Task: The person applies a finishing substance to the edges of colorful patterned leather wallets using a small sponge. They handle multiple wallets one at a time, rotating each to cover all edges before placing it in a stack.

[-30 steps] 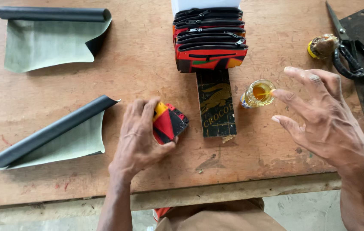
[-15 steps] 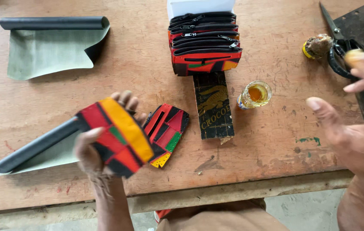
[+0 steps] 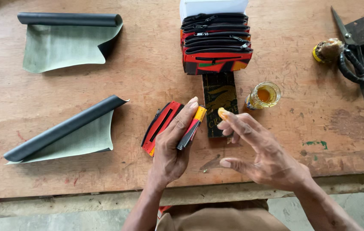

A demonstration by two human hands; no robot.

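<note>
Head view | left hand (image 3: 171,152) grip clamped edgewise on patterned fabric pouch (image 3: 190,127) | right hand (image 3: 261,152) fingers spread apart, glue-tipped | worn wooden table (image 3: 147,77)

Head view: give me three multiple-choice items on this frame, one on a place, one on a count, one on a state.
1. Where do the scissors lie?
A. the table's far right
B. beside the left hand
C. on a rolled sheet

2. How many rolled dark sheets lie on the table?
A. one
B. two
C. four

3. What is the left hand doing?
A. resting flat
B. gripping a folded patterned pouch
C. holding the glue jar

Key: 1 A, they lie at the right edge. 2 B, one far left, one nearer. 3 B, fingers wrap the pouch.
</note>
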